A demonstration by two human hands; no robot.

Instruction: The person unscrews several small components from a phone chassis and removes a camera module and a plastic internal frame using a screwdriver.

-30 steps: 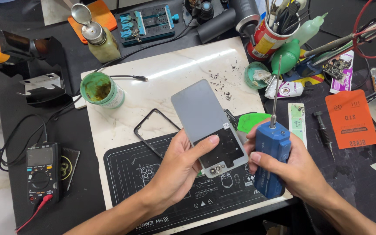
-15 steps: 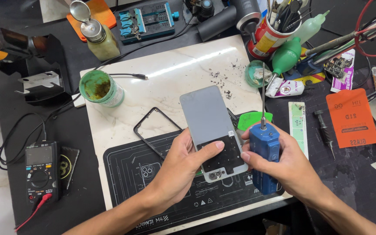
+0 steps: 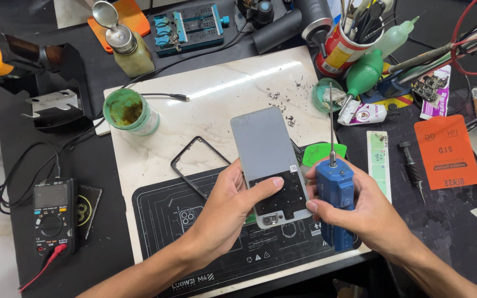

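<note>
My left hand (image 3: pixel 232 205) grips the near end of a grey phone (image 3: pixel 266 149) lying back-up, with the thumb pressed on the dark panel at its lower end. My right hand (image 3: pixel 368 212) is wrapped around a blue electric screwdriver (image 3: pixel 335 187) whose thin bit points up and away. That hand's index finger touches the phone's right edge. A black phone frame (image 3: pixel 191 165) lies just left of the phone. Everything rests on a dark repair mat (image 3: pixel 167 221) laid over a white marble slab (image 3: pixel 211 88).
A green-rimmed jar (image 3: pixel 130 112) stands left of the slab, a multimeter (image 3: pixel 52 214) at the far left. A tool can (image 3: pixel 344 48), green squeeze bottles (image 3: pixel 368 72), a green pick (image 3: pixel 320 154) and an orange packet (image 3: pixel 445 152) crowd the right. A screwdriver (image 3: pixel 412 163) lies there too.
The phone has shifted slightly right and turned more upright under my left hand. My right hand has tilted the blue screwdriver so its bit points further away.
</note>
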